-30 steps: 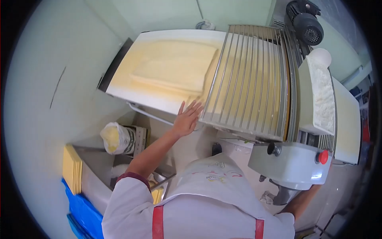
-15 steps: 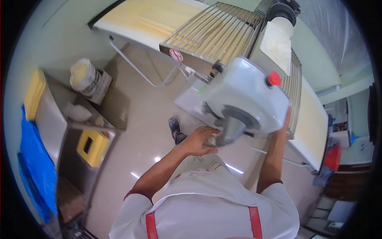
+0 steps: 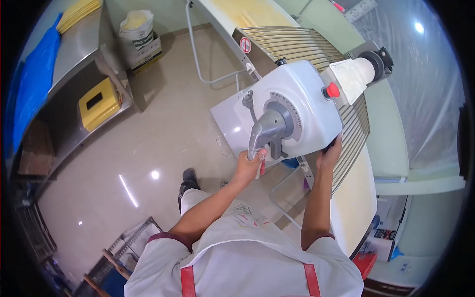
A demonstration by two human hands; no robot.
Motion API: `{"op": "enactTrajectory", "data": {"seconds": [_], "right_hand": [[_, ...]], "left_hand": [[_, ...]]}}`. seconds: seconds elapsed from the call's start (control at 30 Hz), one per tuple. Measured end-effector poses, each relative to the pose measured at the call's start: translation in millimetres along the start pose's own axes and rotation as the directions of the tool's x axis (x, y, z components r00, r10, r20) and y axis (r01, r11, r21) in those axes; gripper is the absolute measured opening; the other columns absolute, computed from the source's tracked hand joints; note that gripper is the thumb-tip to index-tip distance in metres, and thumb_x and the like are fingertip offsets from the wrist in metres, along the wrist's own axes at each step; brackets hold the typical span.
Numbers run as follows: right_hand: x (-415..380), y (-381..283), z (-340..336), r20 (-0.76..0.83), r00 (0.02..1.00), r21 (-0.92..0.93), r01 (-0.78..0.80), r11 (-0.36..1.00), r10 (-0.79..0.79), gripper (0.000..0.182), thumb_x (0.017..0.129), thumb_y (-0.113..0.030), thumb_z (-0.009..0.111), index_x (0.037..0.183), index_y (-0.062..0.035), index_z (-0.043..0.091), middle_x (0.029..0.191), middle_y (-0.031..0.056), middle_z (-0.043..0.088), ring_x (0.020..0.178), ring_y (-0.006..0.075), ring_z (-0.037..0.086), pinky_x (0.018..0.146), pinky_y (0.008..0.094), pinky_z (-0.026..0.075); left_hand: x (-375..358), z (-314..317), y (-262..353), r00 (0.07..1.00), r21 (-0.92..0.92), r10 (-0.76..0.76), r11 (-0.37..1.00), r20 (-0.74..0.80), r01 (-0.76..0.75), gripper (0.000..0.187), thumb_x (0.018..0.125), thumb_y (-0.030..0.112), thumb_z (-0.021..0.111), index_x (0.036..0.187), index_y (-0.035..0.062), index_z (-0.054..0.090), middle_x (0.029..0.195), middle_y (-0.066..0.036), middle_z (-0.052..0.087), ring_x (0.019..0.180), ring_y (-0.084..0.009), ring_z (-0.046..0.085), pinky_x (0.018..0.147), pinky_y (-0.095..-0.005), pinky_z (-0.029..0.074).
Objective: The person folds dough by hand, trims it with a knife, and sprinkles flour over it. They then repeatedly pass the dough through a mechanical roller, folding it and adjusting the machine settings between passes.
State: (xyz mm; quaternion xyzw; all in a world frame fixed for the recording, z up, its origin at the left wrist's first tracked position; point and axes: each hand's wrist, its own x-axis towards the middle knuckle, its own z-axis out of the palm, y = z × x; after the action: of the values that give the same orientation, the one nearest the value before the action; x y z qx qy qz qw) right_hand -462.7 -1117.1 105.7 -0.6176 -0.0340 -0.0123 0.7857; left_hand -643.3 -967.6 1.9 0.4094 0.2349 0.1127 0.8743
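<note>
A dough sheeter with a pale grey head (image 3: pixel 314 94) stands in front of me. On its face is a grey crank-shaped adjusting handle (image 3: pixel 269 128) over a numbered dial (image 3: pixel 296 121). My left hand (image 3: pixel 250 166) is closed around the lower end of this handle. At the right lower edge of the head, my right hand (image 3: pixel 330 154) has its fingers curled at a black part (image 3: pixel 328 146), mostly hidden by the hand and the housing. A red stop button (image 3: pixel 332 90) sticks out at the upper right.
Wire racks (image 3: pixel 354 133) and a conveyor belt (image 3: pixel 358 198) extend from the sheeter. To the left stands a steel shelf unit (image 3: pixel 84 54) with a yellow box (image 3: pixel 99 104) and blue plastic sheeting (image 3: pixel 34 84). A white bucket (image 3: pixel 137 27) sits near the wall. A cart (image 3: pixel 116 252) is at lower left.
My view has turned, so the sheeter appears rotated. My left hand, loosely spread at the handle's end before, has closed around it. My right hand stays at the head's side.
</note>
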Motion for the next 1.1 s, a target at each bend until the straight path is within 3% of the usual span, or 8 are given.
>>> {"op": "enactTrajectory", "data": {"seconds": [0.1,0.2,0.4,0.47,0.57,0.6,0.73,1.1], "right_hand": [[6.1,2.4,-7.9,0.081,0.997,-0.022,0.023,1.000,-0.021,0.041,0.101,-0.034,0.043,0.120,0.0003,0.055,0.114,0.0072,0.062,0.104,0.0178,0.058,0.092,0.0333,0.043],[4.1,0.7,-3.7,0.066,0.997,0.002,0.029,1.000,-0.030,0.039,0.102,-0.032,0.040,0.121,-0.0013,0.055,0.118,0.0077,0.061,0.110,0.0173,0.056,0.094,0.0333,0.042],[9.3,11.6,-15.5,0.129,0.990,-0.155,0.081,0.985,-0.061,0.037,0.102,-0.032,0.042,0.118,-0.0017,0.057,0.106,0.0039,0.061,0.100,0.0134,0.053,0.092,0.0306,0.040],[8.3,5.7,-14.6,0.153,0.969,-0.473,0.245,0.846,-0.195,0.041,0.101,-0.028,0.042,0.128,0.0021,0.047,0.115,0.0084,0.056,0.107,0.0186,0.052,0.096,0.0323,0.039],[-6.4,-28.4,5.9,0.468,0.555,-0.358,0.831,0.426,-0.688,0.050,0.087,-0.015,0.057,0.132,0.0010,0.043,0.134,0.0188,0.047,0.124,0.0328,0.046,0.104,0.0442,0.034],[-7.2,-52.3,16.6,0.744,0.429,-0.226,0.883,0.411,-0.512,0.045,0.083,-0.020,0.060,0.124,-0.0024,0.051,0.131,0.0159,0.049,0.124,0.0337,0.044,0.106,0.0503,0.029],[-12.5,-71.8,36.5,0.751,0.483,-0.343,0.868,0.359,-0.450,0.046,0.078,-0.019,0.064,0.121,-0.0051,0.053,0.129,0.0129,0.053,0.123,0.0297,0.048,0.104,0.0455,0.034],[15.5,-68.4,83.2,0.898,0.301,-0.234,0.944,0.231,-0.320,0.044,0.081,-0.009,0.056,0.121,0.0062,0.050,0.130,0.0208,0.051,0.127,0.0322,0.046,0.107,0.0420,0.034]], "left_hand": [[-0.8,-3.1,-1.9,1.000,0.035,-0.001,0.999,0.021,0.001,0.049,0.082,0.048,0.070,0.092,0.0016,0.058,0.069,-0.006,0.056,0.054,-0.0169,0.058,0.048,-0.0314,0.047],[-3.6,0.0,-0.8,0.994,-0.225,0.046,0.974,0.095,-0.023,0.048,0.084,0.047,0.068,0.093,0.0020,0.056,0.075,-0.007,0.059,0.062,-0.0165,0.060,0.054,-0.0304,0.050],[-11.8,6.0,11.5,0.995,-0.112,0.094,0.990,0.033,-0.090,0.040,0.089,0.046,0.062,0.092,0.0063,0.058,0.079,-0.007,0.063,0.067,-0.0153,0.060,0.060,-0.0284,0.049],[-12.7,8.1,9.4,0.997,-0.106,0.072,0.992,-0.024,-0.074,0.040,0.089,0.045,0.061,0.090,0.0061,0.055,0.075,-0.007,0.060,0.067,-0.0169,0.060,0.059,-0.0301,0.050],[-14.0,1.0,3.9,0.992,-0.073,0.116,0.990,-0.052,-0.119,0.043,0.090,0.049,0.056,0.087,0.0066,0.051,0.072,-0.006,0.054,0.065,-0.0179,0.056,0.061,-0.0315,0.049],[-9.0,6.9,2.1,0.990,-0.045,0.142,0.989,0.004,-0.142,0.043,0.092,0.050,0.053,0.085,0.0074,0.049,0.070,-0.005,0.052,0.064,-0.0182,0.054,0.063,-0.0325,0.049],[-10.9,15.0,3.5,0.980,-0.050,0.196,0.979,-0.021,-0.197,0.042,0.091,0.048,0.053,0.082,0.0071,0.049,0.068,-0.005,0.050,0.063,-0.0196,0.052,0.065,-0.0350,0.047],[-11.1,13.7,5.0,0.978,-0.041,0.206,0.978,0.007,-0.206,0.041,0.093,0.048,0.052,0.085,0.0081,0.050,0.068,-0.004,0.049,0.063,-0.0180,0.050,0.068,-0.0365,0.046]]}}
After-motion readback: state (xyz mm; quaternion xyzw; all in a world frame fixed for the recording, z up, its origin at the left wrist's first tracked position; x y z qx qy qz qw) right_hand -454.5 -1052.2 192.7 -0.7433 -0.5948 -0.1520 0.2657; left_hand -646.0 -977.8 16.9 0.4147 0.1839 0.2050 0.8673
